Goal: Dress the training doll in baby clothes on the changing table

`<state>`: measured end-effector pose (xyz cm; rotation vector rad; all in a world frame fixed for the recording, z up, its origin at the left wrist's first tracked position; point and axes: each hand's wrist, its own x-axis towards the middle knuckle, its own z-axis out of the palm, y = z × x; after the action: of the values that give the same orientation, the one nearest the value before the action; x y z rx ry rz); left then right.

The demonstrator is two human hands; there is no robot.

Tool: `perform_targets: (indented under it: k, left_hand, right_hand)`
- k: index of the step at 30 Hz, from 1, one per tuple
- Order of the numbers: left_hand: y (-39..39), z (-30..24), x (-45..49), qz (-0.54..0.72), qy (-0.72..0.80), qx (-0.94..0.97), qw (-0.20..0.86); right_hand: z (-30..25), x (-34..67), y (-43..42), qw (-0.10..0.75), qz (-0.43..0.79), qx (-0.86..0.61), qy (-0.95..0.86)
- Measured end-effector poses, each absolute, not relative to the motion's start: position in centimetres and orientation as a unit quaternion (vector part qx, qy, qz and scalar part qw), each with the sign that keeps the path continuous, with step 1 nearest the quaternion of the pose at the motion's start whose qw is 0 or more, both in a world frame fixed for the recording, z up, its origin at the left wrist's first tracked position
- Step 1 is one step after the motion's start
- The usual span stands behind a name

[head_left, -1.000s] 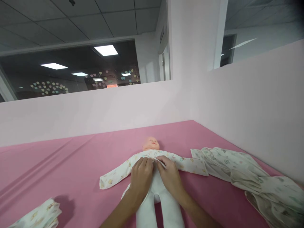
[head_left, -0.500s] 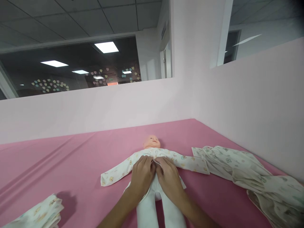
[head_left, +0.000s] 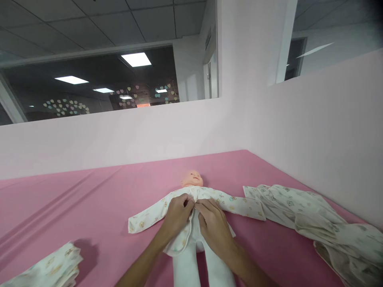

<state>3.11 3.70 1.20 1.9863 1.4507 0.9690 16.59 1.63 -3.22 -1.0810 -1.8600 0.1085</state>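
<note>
A baby doll lies on its back, head away from me, with its arms stretched out to the sides. It wears a white patterned baby shirt with long sleeves, and plain white pants. At the chest, my left hand pinches the shirt's front edge between thumb and fingers. My right hand is closed on the front edge just beside it, the fingertips of both nearly touching. Below my left hand the shirt's front panel hangs loose over the hip. My fingers hide any fastener there.
A crumpled heap of patterned baby clothes lies to the right, touching the doll's sleeve end. Folded patterned cloth sits at the lower left. Pink sheeting covers the surface, bounded by a white wall with windows behind.
My left hand has turned and lifted slightly, with its thumb and finger now in a clearer pinch. The shirt's left front panel shows more below it. My right hand has barely shifted.
</note>
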Motion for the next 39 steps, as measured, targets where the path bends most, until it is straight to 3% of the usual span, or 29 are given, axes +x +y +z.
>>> perform_targets:
  k: [7, 17, 20, 27, 31, 35, 39]
  left_hand:
    - [3.8, 0.8, 3.2, 0.342, 0.555, 0.738, 0.173]
    - [4.3, 0.0, 2.7, 0.397, 0.504, 0.693, 0.329]
    - [3.5, 0.8, 2.9, 0.383, 0.504, 0.702, 0.326]
    - [-1.5, 0.8, 2.5, 0.312, 0.544, 0.776, 0.062]
    - [-2.4, -0.2, 2.1, 0.266, 0.553, 0.79, -0.019]
    - [-1.8, -0.6, 2.1, 0.258, 0.531, 0.801, -0.102]
    - [-1.3, -0.7, 2.1, 0.25, 0.443, 0.803, -0.311]
  right_hand:
    - [-3.3, 16.4, 1.6, 0.483, 0.069, -0.477, -0.731]
    - [-3.0, 16.3, 1.8, 0.5, 0.094, -0.459, -0.728]
    - [-2.7, 16.7, 1.6, 0.497, 0.113, -0.445, -0.736]
    - [-4.1, 19.5, 0.0, 0.457, 0.081, -0.492, -0.736]
    - [-4.5, 20.3, -1.0, 0.448, 0.103, -0.532, -0.711]
    - [-3.5, 19.8, -1.5, 0.48, 0.185, -0.512, -0.688]
    - [-2.1, 19.2, -1.9, 0.531, 0.255, -0.483, -0.648]
